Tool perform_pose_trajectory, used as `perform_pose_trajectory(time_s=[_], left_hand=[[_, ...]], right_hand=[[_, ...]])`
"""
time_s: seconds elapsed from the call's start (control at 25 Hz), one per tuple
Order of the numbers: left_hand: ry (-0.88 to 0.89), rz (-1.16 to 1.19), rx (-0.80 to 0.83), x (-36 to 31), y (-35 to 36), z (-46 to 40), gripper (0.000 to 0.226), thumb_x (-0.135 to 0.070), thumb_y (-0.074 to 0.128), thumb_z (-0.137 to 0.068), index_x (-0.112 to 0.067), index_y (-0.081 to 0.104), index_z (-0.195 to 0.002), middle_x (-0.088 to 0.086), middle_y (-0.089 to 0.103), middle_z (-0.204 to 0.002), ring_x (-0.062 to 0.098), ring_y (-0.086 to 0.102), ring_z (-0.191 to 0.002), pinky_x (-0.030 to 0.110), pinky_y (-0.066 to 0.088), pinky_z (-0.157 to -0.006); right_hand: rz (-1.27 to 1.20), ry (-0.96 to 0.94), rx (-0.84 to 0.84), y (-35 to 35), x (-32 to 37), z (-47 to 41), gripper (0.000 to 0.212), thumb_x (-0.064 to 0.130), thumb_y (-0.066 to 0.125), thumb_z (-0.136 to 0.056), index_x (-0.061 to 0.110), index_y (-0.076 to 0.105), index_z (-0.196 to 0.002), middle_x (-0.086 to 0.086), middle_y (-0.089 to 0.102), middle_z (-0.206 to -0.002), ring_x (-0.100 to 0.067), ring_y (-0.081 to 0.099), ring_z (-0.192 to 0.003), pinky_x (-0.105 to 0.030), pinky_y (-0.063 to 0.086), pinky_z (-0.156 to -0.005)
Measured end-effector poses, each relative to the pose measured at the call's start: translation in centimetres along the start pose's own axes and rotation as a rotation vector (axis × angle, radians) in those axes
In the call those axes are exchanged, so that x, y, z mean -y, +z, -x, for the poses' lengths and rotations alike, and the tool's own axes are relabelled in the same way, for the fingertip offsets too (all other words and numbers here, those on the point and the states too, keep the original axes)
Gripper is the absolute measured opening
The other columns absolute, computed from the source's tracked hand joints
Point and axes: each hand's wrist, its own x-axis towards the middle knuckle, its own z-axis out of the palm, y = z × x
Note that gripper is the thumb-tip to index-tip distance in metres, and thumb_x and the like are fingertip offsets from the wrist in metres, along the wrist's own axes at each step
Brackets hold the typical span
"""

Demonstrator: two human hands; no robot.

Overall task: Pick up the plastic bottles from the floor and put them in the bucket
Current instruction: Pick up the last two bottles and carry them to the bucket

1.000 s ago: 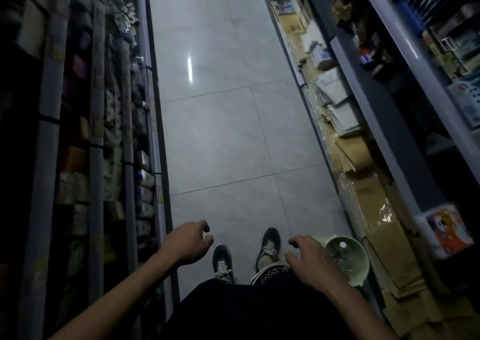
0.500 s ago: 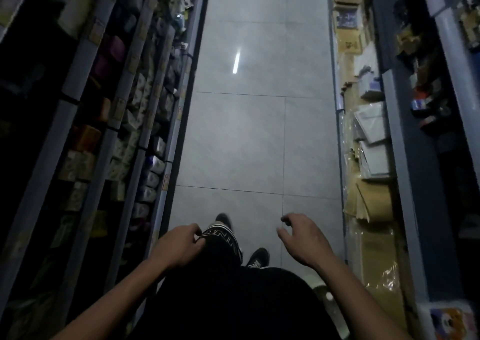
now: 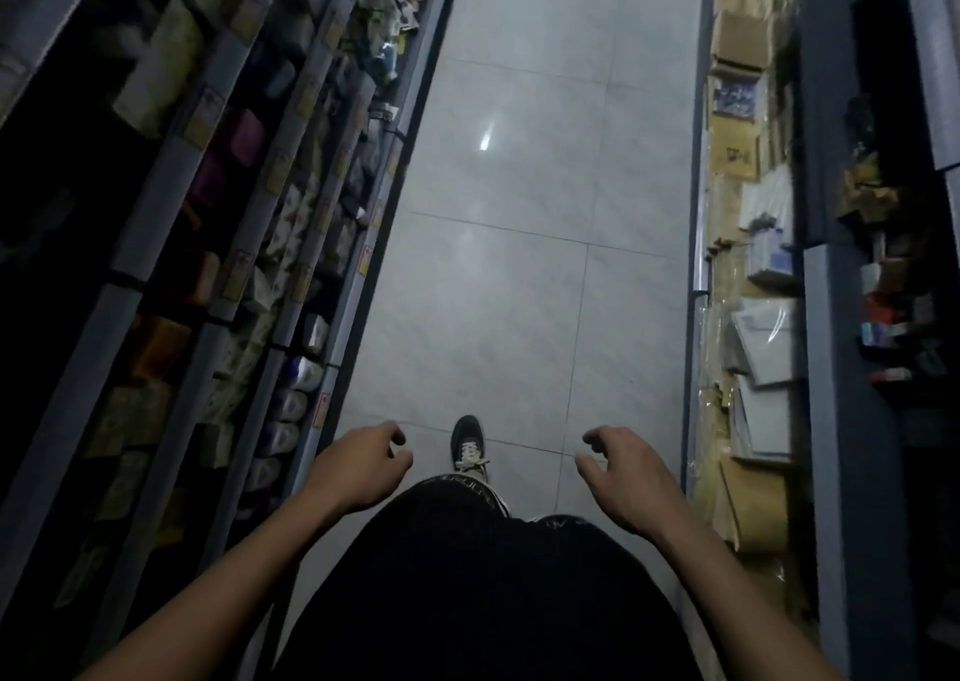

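Since neither hand carries anything, both are held forward at waist height with fingers loosely curled, a posture that reads as balance during walking rather than a prepared grasp; the left hand [image 3: 363, 464] hangs above the dark trousers [image 3: 467, 592] beside the left-side shelving [image 3: 332, 316], its grip slack and empty; the right hand [image 3: 626, 472] mirrors it near the right-side shelf edge [image 3: 693, 264], grip likewise slack and empty; one dark lace-up shoe [image 3: 469, 444] is planted ahead on the tiled floor [image 3: 519, 290], which suggests a stride in progress down the aisle; neither a plastic bottle nor the bucket appears anywhere in this view, so the task's things lie outside the frame and their place cannot be told; judged from this, the step in hand is travel or search, not pick-up; along the left, packaged goods [image 3: 291, 399] stand in rows behind shelf-edge price tags [image 3: 322, 410], whose print is too blurred to read; along the right, flat cardboard and wrapped paper stock [image 3: 763, 394] is stacked low; farther off, a box with a blue label [image 3: 735, 100] shows writing that cannot be made out; a ceiling-light reflection [image 3: 487, 138] marks the floor beyond.
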Motion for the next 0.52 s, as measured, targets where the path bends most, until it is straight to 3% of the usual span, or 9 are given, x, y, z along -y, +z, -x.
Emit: perform_pose_trajectory(time_s=[0.28,0.52], left_hand=[[0.188,-0.136,0.014,-8.9,-10.3,-12.3,0.043,-0.05,0.051,-0.094,-0.026,0.062,-0.128,-0.005,0.074,-0.106,0.018,0.066,-0.095,0.039,0.057,-0.086],[0.232,-0.224,0.047,-17.8,-16.1,-22.8,0.043,-0.05,0.05,-0.095,-0.027,0.061,-0.129,-0.008,0.074,-0.106,0.015,0.066,-0.093,0.039,0.057,-0.085]], right_hand=[[-0.097,0.174,-0.034,-4.9,-1.4,-5.1,0.042,0.046,0.054,-0.096,0.022,0.061,-0.13,0.001,0.063,-0.126,-0.017,0.06,-0.115,-0.038,0.051,-0.097],[-0.181,0.258,-0.057,-10.5,-4.3,-14.0,0.044,0.046,0.054,-0.097,0.023,0.06,-0.134,0.003,0.062,-0.129,-0.014,0.059,-0.115,-0.036,0.052,-0.097]])
